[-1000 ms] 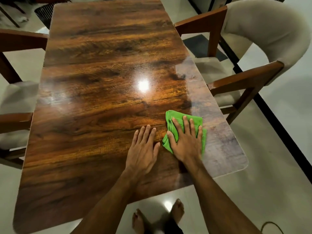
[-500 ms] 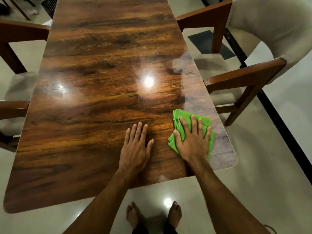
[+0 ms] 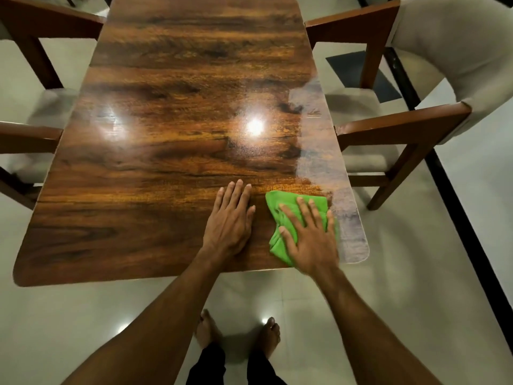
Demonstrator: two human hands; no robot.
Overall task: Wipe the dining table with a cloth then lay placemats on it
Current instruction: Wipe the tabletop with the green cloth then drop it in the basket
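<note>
On the tabletop (image 3: 172, 129), wiping step: right hand (image 3: 311, 240) flat, pressing green cloth (image 3: 280, 218); left hand (image 3: 230, 220) flat, empty. Next: slide cloth farther across.

Right hand (image 3: 311, 240) presses green cloth (image 3: 280, 218) flat on table (image 3: 166, 134); left hand (image 3: 230, 218) beside.

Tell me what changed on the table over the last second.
The right hand slid the green cloth toward the table's near right corner. The left hand stayed flat beside it. Nothing was picked up or let go.
</note>
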